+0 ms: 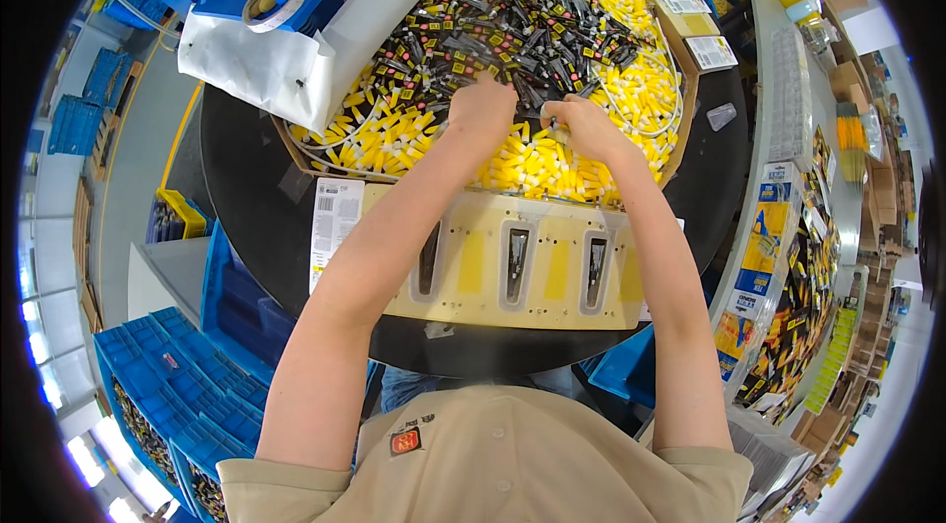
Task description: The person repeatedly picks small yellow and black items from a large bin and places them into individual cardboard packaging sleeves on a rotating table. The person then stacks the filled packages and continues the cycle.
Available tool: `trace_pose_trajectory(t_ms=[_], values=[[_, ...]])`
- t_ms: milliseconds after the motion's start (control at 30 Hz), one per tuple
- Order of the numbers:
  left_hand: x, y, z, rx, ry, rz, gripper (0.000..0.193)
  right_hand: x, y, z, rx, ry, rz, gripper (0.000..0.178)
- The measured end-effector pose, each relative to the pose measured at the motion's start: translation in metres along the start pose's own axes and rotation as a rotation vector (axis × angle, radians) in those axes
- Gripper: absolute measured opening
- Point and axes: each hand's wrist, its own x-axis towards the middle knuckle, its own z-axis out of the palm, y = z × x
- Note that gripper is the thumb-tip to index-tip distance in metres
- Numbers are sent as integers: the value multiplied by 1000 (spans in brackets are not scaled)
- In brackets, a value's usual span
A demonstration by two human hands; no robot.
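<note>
A heap of small black tubes [463, 21] with yellow labels lies beyond both hands. Small yellow tubes with white caps [537, 163] spread around and in front of it. My left hand [483, 107] is at the heap's near edge, its fingers curled down among the black tubes; their tips are hidden. Just to its right, my right hand [589, 126] has thumb and fingers pinched at the border of black and yellow; what they hold is too small to name. Nearer me is a cream fixture plate [473, 228] with clear blister shells in its slots, dark pieces inside.
A raised cardboard rim [680, 154] borders the heap on the round black table [463, 351]. Printed cards [714, 52] line the right rim; another card [335, 223] lies left of the plate. White sheeting [261, 65] hangs at upper left. Blue crates [177, 365] stand lower left.
</note>
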Motion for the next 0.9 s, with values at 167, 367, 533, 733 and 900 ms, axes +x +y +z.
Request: trace_pose_trajectory(t_ms=[167, 367, 533, 733, 900], values=[[-62, -35, 7, -332, 302, 19, 24, -3, -17, -9, 144, 103, 128, 11], [-191, -49, 25, -595, 156, -34, 27, -76, -72, -1, 175, 219, -326, 25], [-203, -51, 35, -556, 36, -63, 26, -127, -119, 20, 124, -19, -468, 23], [-124, -67, 24, -460, 484, -27, 24, -153, -130, 22, 74, 62, -342, 34], [-45, -76, 25, -97, 183, -171, 15, -197, -132, 23, 280, 294, 378, 42]])
